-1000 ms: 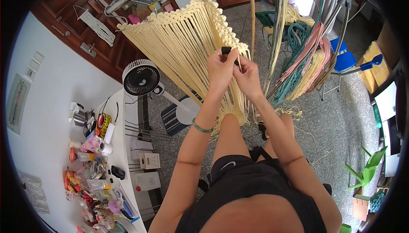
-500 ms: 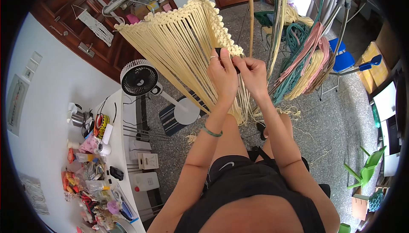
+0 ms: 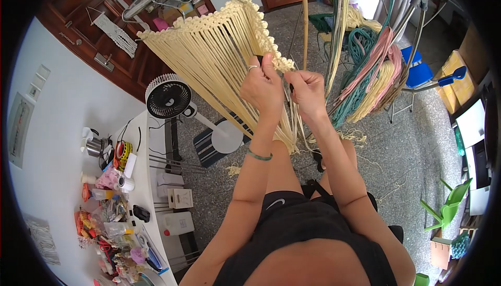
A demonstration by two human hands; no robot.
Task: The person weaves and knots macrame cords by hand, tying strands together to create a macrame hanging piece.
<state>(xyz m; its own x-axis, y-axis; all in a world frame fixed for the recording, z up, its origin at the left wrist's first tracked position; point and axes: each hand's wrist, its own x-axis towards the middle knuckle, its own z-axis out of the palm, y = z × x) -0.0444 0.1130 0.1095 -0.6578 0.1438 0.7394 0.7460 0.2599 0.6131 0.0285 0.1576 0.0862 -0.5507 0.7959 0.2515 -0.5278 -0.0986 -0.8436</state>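
A cream macramé piece (image 3: 206, 38) hangs from a metal rack, with knots along its top and down its right edge and long loose cords below. At the lower end of the knotted edge, my left hand (image 3: 262, 91) is closed on a cord, thumb up, with something black around a finger. Close beside it, my right hand (image 3: 309, 94) pinches a cord between thumb and fingers; black also shows at its fingertips. The exact strands in each grip are partly hidden by the fingers. Loose cord ends (image 3: 292, 142) hang down between my knees.
A black-and-white fan (image 3: 169, 98) stands left of the hanging cords. Along the left wall runs a white table (image 3: 148, 181) crowded with supplies. Teal, pink and cream cord bundles (image 3: 365, 72) hang at the right, near a blue chair (image 3: 417, 72) and a green plastic chair (image 3: 453, 205).
My left hand has shifted left and slightly down, opening a gap from my right hand. The right hand stays almost in place, and a cord now shows below it.
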